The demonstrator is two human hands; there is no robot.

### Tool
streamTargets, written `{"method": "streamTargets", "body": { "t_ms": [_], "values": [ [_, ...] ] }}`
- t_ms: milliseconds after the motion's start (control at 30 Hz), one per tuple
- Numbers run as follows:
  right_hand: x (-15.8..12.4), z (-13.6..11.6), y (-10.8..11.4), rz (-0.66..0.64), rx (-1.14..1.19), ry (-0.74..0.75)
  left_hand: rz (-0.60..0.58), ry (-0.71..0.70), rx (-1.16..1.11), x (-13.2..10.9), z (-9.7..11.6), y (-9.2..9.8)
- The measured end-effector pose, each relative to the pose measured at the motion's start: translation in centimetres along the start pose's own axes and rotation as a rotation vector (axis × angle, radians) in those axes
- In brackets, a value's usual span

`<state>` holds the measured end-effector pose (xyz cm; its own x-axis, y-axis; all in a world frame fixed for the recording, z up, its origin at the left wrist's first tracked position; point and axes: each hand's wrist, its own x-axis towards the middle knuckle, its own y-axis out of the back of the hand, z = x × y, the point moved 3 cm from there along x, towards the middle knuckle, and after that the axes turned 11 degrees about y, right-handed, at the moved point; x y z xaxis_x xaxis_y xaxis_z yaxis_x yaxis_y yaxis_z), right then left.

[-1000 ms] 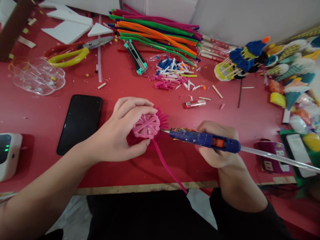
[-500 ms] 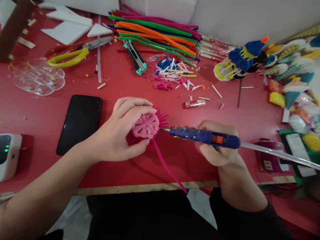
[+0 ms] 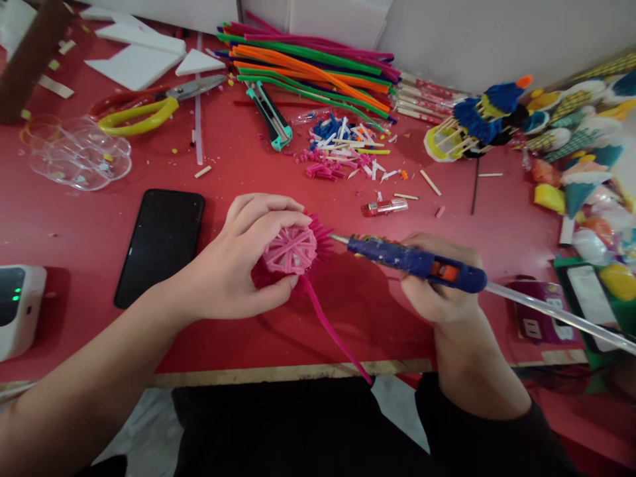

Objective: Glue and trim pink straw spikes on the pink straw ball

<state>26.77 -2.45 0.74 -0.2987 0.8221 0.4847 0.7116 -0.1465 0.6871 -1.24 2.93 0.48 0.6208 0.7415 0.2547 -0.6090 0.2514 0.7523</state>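
My left hand (image 3: pixel 253 258) is wrapped round a small pink round craft piece (image 3: pixel 291 250) with a spoked face and a fringe of pink bristles on its far right side. A loose pink pipe cleaner (image 3: pixel 330 328) trails from it past my thumb toward the table's front edge. In my right hand (image 3: pixel 442 278) is a blue glue gun (image 3: pixel 412 260), its metal nozzle pointing left, close to the fringe. A clear glue stick (image 3: pixel 556 315) runs out of the gun's back end. My right fingers are partly hidden behind the gun.
A black phone (image 3: pixel 159 246) lies left of my left hand. Beyond are a lighter (image 3: pixel 385 207), cut scraps (image 3: pixel 342 149), a utility knife (image 3: pixel 268 116), pliers-like cutters (image 3: pixel 139 116) and pipe cleaners (image 3: pixel 313 63). A blue figure on sticks (image 3: pixel 479 122) stands back right.
The glue gun has moved a little right and its nozzle has risen away from the craft piece's lower edge. My left hand and the craft piece hold still.
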Motion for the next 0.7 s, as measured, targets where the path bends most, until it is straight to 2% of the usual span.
{"method": "streamTargets", "body": {
  "t_ms": [100, 200, 300, 533, 600, 700],
  "values": [
    [0.1, 1.2, 0.6, 0.016, -0.097, -0.03, 0.003, 0.004, 0.002, 0.0, -0.2, 0.0],
    [0.3, 2.6, 1.1, -0.112, -0.294, -0.004, 0.005, -0.001, -0.004, 0.0, -0.3, 0.0],
    [0.1, 3.6, 1.2, -0.226, -0.388, 0.032, -0.001, 0.003, 0.0, 0.1, -0.3, -0.1],
    [-2.8, 2.9, -1.6, -0.42, -0.477, 0.056, -0.013, 0.04, -0.007, 0.0, -0.5, -0.1],
    [-2.8, 2.0, -1.6, -0.393, -0.519, 0.07, -0.016, 0.046, -0.008, 0.1, -0.4, -0.1],
    [-1.4, -0.5, -0.4, -0.205, -0.439, 0.082, -0.016, 0.048, -0.013, 0.2, -0.4, -0.1]
  ]
}}
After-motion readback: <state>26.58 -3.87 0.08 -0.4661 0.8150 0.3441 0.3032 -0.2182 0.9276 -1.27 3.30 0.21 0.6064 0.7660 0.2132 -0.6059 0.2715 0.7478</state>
